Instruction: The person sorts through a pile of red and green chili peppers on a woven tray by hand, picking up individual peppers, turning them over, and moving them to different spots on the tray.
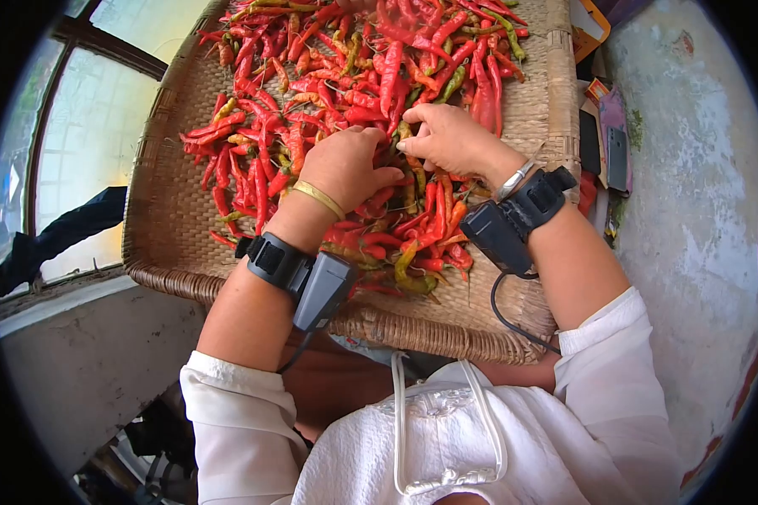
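Bending over a wide woven tray (pixel 164 219), a person in a white blouse (pixel 480 446) works both hands into a heap of red chillies (pixel 379 76) spread across the weave, with a few green chillies (pixel 413 273) mixed among them. The left hand (pixel 345 164) is clenched, knuckles down on the pile near the tray's middle; whatever lies inside the fist is hidden. The right hand (pixel 451 139) sits just beside it, its fingertips (pixel 403 145) bent down onto the chillies, and whether they pinch one cannot be told. A gold bangle (pixel 318 199) circles the left wrist and a silver bangle (pixel 514 178) the right. Each forearm carries a strapped black unit, the left wrist device (pixel 307 282) and the right wrist device (pixel 514 220), each trailing a cable. The tray's near rim lies close against the person's body. A window (pixel 84 126) stands to the left, a rough grey wall (pixel 699 185) to the right.
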The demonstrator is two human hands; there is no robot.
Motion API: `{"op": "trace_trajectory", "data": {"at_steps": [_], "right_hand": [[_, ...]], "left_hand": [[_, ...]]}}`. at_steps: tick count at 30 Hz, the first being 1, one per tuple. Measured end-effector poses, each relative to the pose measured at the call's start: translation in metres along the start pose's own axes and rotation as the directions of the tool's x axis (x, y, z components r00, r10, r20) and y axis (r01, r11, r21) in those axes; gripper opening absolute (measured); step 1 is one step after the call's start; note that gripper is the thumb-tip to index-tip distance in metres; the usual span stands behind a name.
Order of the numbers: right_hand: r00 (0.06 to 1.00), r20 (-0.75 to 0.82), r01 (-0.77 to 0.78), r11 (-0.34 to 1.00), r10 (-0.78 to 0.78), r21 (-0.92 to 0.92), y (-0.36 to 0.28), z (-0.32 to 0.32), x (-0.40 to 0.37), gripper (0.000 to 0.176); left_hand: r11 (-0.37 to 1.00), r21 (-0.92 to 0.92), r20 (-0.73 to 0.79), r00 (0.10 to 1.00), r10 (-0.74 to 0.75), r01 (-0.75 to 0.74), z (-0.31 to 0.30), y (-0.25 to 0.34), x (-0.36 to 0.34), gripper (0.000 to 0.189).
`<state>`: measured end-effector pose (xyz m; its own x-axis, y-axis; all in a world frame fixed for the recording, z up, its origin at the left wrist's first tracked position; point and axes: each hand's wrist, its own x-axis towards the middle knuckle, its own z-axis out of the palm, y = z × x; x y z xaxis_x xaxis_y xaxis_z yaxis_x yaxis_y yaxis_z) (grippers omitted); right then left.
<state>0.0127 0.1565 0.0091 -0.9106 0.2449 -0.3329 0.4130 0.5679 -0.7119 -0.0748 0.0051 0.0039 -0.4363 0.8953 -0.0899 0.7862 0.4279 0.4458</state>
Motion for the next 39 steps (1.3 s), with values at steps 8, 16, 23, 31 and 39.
{"op": "trace_trajectory", "data": {"at_steps": [8, 16, 23, 31, 39], "right_hand": [[0.989, -0.098, 0.104, 0.99, -0.114, -0.101, 0.016, 0.013, 0.004, 0.037], [0.991, 0.109, -0.121, 0.903, 0.083, 0.412, -0.01, -0.002, -0.01, 0.038], [0.977, 0.213, -0.135, 0.823, 0.017, 0.552, -0.015, -0.011, -0.016, 0.037], [0.981, -0.09, 0.175, 0.984, -0.171, 0.043, -0.018, -0.018, -0.02, 0.025], [0.961, 0.234, 0.08, 0.957, -0.148, 0.277, -0.021, -0.034, -0.021, 0.026]], "left_hand": [[1.0, -0.015, 0.063, 0.998, 0.015, -0.014, 0.002, -0.001, 0.002, 0.023], [0.911, -0.381, 0.194, 0.977, -0.089, 0.158, -0.015, -0.003, -0.001, 0.018], [0.617, -0.697, 0.387, 0.916, -0.106, 0.366, -0.029, 0.002, -0.006, 0.017], [0.778, -0.55, 0.388, 0.918, -0.083, 0.303, -0.028, -0.015, -0.01, 0.018], [0.876, -0.415, 0.351, 0.932, -0.097, 0.247, -0.03, -0.01, -0.011, 0.017]]}}
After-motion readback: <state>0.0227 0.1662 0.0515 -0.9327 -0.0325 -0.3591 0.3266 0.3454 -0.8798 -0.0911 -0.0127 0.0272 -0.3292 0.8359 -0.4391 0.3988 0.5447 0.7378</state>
